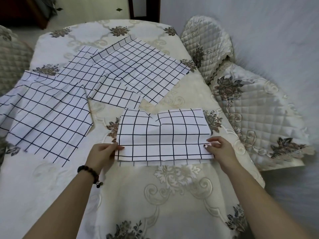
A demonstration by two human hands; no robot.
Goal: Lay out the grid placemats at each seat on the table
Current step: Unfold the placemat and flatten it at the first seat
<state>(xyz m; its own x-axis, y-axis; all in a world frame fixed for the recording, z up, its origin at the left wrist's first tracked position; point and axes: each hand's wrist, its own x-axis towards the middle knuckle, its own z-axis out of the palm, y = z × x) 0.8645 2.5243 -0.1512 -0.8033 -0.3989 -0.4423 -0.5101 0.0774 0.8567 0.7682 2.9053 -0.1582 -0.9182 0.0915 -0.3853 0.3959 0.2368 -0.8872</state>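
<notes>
Both arms reach forward, left hand (101, 153) and right hand (218, 149) fingers pinching.

The table is covered by a cream floral tablecloth (172, 195), and a quilted chair cover (207, 47) is seen beside it.

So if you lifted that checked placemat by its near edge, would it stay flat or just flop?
Probably flop: the placemat already shows a crease and a dip at its far edge. It looks thin and light, since the left hand and right hand pinch it with fingertips only. It may slide easily on the smooth tablecloth.
</notes>
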